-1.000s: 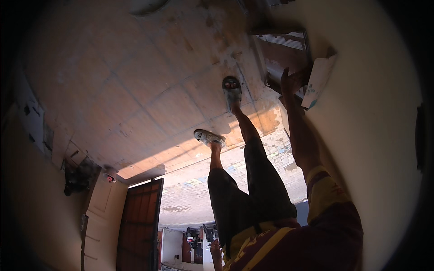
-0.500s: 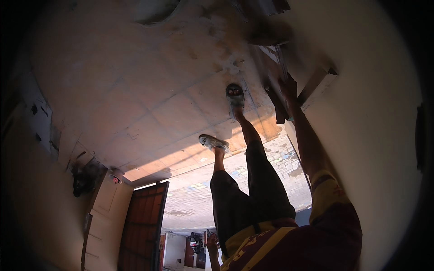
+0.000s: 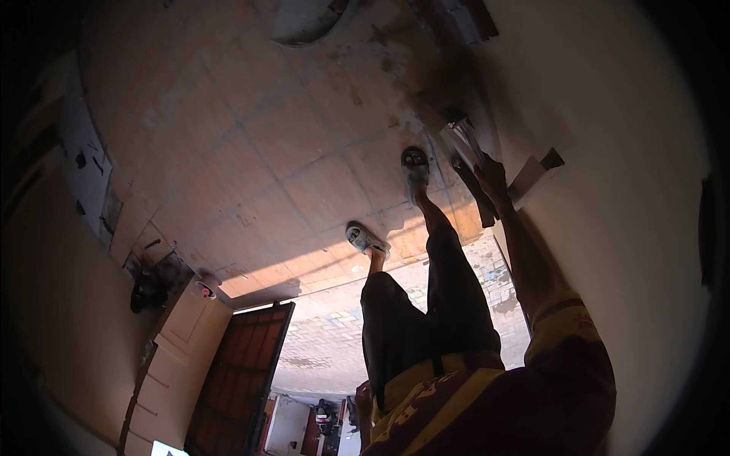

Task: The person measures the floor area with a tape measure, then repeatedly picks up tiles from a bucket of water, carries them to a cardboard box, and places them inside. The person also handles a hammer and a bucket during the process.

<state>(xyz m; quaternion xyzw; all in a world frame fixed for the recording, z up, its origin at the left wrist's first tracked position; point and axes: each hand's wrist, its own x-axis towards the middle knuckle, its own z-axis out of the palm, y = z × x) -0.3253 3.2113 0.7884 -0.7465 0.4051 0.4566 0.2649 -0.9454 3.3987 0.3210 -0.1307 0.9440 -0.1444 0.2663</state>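
Observation:
My right arm reaches out along the pale wall, and my right hand is closed on a dark piece that looks like wooden furniture, with leg-like bars and a shiny pale edge. One bar slants toward the wall. The far end of the piece is in shadow and blurred, so its exact kind does not show. My left hand hangs low beside my waist, small and dim, with its fingers too unclear to read. My feet in sandals stand on the tiled floor, left of the furniture piece.
An open dark door with reddish panels stands at lower left, beside sunlit paving. Dark items lie by the left wall. A pale rounded object and more dark wood are at the far side.
My right hand and the furniture piece have come closer to my body, and the piece's angle has shifted. The whole view has turned slightly. My left hand stays low by my waist.

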